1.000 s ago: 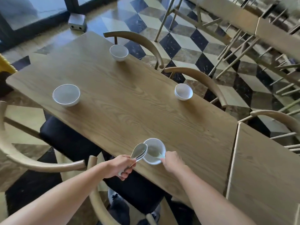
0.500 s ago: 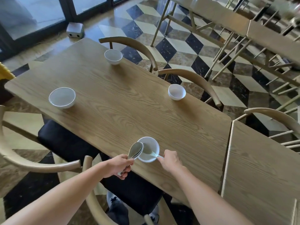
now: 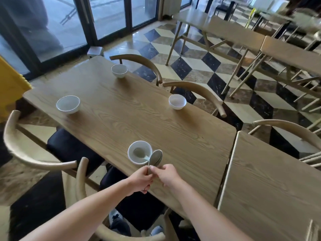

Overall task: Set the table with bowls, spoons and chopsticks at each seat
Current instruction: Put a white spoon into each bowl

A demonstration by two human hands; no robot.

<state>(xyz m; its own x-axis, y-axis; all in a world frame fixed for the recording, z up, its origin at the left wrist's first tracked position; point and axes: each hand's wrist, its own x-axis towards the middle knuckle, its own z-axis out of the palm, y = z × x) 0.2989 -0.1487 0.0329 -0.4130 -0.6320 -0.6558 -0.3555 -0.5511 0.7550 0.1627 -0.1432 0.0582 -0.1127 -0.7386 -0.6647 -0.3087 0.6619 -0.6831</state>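
Bowls stand at all four seats: the near bowl (image 3: 134,146) sits just beyond the fingertips with what seems, through the blur, a pale spoon (image 3: 139,152) lying in it. Three other bowls wait bare well ahead of the hands, one (image 3: 68,104) off to the left and two (image 3: 119,70) (image 3: 177,101) across the table (image 3: 121,126). The left hand (image 3: 139,180) is clenched round the handles of the remaining spoons (image 3: 156,157), whose heads rise just past the knuckles beside the near bowl, and the right hand (image 3: 167,174) pinches the same handles, so three spoons and all the chopsticks, none in sight, are left to lay. Curved chair backs (image 3: 196,89) are tucked along the far edge and a second table (image 3: 269,180) butts up to the right of the right hand, so the long reach looks the main hindrance.
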